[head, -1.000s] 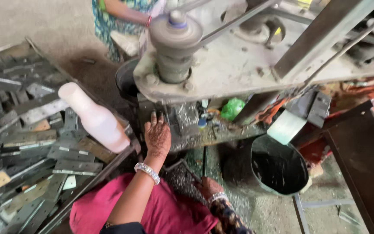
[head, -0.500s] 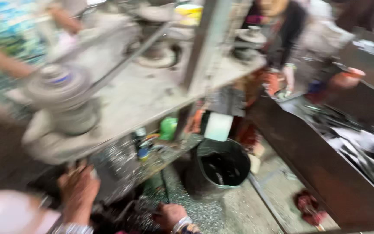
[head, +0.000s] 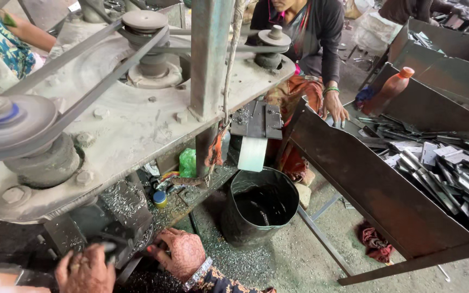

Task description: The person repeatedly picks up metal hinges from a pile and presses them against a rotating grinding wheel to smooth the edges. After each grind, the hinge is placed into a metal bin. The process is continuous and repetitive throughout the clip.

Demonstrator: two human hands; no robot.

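Both hands at machine base, lower left of frame.
Left hand [head: 85,269] fingers curled on a dark metal part [head: 107,245]; right hand [head: 179,252] fingers spread narrow on shavings-strewn surface [head: 185,203] near bucket [head: 260,206].

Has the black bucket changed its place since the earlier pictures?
No. The black bucket still stands directly below the white sheet hanging from the machine; only the camera turned.

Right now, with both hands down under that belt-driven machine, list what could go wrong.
1. The left hand and right hand work close beneath the open belt and pulley; a sleeve or bangle might catch.
2. Metal shavings litter the floor and could cut bare skin.
3. The black bucket nearby could tip if knocked.
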